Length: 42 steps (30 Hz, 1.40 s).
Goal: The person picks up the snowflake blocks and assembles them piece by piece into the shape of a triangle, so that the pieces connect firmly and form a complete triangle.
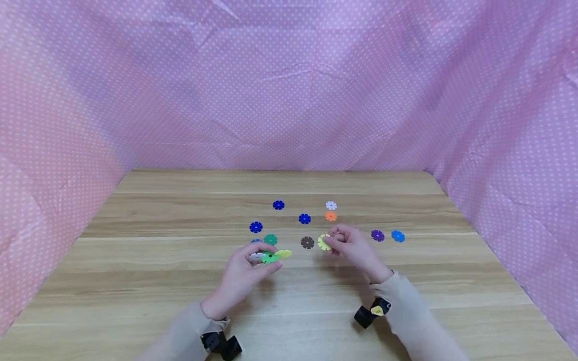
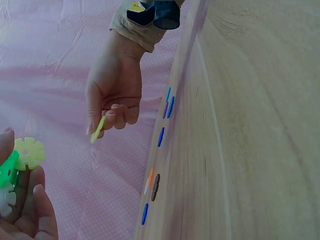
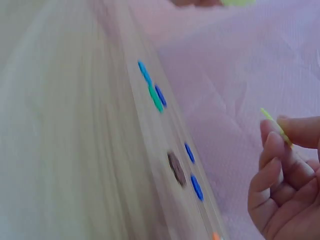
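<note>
My left hand [image 1: 241, 271] grips a small joined group of notched plastic discs above the table. A green disc [image 1: 269, 258] is in its middle, with a yellow disc [image 1: 284, 254] on the right and a white disc [image 2: 6, 200] at the other side. To the right, my right hand [image 1: 354, 247] pinches another yellow notched disc [image 1: 323, 242] between thumb and index finger. This disc shows nearly edge-on in the right wrist view, apart from the left hand's group. A brown disc [image 1: 307, 242] lies on the table between the hands.
On the wooden table [image 1: 289, 326] lie several dark blue discs [image 1: 278, 205], a teal-green disc [image 1: 270, 239], a white disc [image 1: 331, 205] and an orange disc [image 1: 331, 216]. A purple disc [image 1: 378, 235] and a lighter blue disc [image 1: 398, 236] sit farther right. Pink dotted cloth [image 1: 289, 100] surrounds the table.
</note>
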Motion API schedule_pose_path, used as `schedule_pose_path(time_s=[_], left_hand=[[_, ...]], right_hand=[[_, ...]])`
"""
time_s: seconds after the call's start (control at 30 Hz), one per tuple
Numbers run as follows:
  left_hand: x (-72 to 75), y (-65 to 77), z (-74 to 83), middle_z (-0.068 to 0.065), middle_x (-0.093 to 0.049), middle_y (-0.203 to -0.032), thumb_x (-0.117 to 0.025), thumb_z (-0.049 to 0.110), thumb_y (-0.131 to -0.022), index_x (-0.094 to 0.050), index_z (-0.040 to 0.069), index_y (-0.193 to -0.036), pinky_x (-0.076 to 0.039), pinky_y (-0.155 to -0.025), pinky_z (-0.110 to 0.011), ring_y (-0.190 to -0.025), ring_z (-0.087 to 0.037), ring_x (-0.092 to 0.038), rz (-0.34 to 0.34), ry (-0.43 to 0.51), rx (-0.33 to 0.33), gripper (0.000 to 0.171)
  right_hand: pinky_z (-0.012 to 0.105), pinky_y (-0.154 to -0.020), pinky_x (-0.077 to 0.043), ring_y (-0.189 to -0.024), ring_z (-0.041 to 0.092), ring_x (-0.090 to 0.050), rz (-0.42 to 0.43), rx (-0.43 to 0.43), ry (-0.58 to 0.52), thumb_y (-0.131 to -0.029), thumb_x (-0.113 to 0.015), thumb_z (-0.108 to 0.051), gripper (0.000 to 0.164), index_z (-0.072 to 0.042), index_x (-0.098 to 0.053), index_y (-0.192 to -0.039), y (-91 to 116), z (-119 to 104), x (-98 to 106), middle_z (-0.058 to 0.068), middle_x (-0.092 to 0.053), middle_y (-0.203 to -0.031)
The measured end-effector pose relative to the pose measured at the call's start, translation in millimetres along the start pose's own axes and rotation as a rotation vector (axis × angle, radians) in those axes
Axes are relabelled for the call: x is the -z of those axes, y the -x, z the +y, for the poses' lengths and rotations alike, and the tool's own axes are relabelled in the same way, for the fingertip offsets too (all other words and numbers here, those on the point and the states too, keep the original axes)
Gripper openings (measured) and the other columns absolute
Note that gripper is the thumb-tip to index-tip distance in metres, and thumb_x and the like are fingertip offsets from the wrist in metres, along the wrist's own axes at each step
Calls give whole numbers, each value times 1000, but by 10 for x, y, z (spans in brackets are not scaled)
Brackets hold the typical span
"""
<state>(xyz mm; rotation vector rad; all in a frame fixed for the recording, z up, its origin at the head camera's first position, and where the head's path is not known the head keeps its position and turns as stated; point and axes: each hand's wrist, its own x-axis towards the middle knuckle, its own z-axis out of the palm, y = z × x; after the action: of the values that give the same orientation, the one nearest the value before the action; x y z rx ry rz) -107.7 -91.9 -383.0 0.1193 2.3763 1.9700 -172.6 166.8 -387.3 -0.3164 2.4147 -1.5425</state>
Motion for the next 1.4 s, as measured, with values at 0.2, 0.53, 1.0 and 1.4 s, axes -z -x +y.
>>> schedule_pose_path(time_s=[0.2, 0.53, 1.0, 1.4], left_hand=[[-15, 0, 3, -9, -62, -108, -77, 3, -73, -70, 11, -95, -52, -61, -23, -82, -15, -60, 10, -26, -18, 24], [-13, -11, 5, -6, -64, -104, -76, 0, -74, -69, 10, -96, -54, -75, -25, -90, -17, -60, 12, -36, -56, 25], [-27, -8, 3, -6, -65, -103, -76, 0, -74, -69, 11, -96, -52, -79, -33, -92, -16, -59, -22, -47, -82, 25], [-17, 1, -9, -12, -59, -107, -72, 1, -79, -66, 6, -103, -55, -76, -22, -90, -18, -59, -107, -48, -116, 25]], right_hand=[[33, -70, -57, -69, 18, -63, -42, 18, -152, -93, -59, -13, 24, 5, -54, -109, 45, -110, -146, 15, -66, -78], [31, -73, -56, -69, 10, -63, -108, 39, -193, -93, -59, -15, 30, 4, -55, -116, 113, -258, -291, 1, -67, -77], [25, -68, -56, -65, 9, -63, -170, 53, -263, -92, -60, -10, 30, 8, -53, -116, 161, -298, -378, 2, -67, -75], [25, -69, -56, -67, 10, -62, -161, 49, -248, -92, -60, -9, 29, 7, -54, -115, 171, -346, -398, 6, -67, -78]])
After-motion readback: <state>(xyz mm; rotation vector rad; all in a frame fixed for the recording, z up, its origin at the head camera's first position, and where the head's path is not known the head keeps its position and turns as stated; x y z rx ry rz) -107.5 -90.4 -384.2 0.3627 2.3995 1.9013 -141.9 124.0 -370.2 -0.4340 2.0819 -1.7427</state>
